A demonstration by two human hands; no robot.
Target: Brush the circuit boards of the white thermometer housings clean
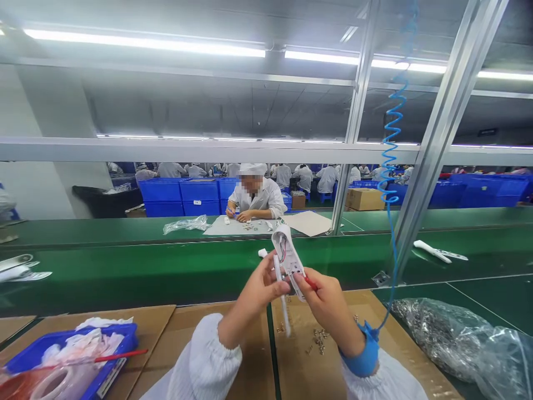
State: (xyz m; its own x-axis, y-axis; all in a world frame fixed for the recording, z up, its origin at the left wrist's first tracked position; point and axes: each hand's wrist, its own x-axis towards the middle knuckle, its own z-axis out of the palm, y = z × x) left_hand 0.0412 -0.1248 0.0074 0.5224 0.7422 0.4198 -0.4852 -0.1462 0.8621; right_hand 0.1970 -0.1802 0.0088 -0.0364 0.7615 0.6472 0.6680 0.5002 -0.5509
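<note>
Two hands [258, 288] [328, 297]; white casing [295, 261] between them

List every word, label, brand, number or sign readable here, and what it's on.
No text can be read.
White label on a far blue bin: too small.
Pale label on the blue tray: too blurred.
Dark overhead panel at right: any lettering is too small.

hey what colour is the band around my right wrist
Blue; the wristband shows best in the head view.
</note>
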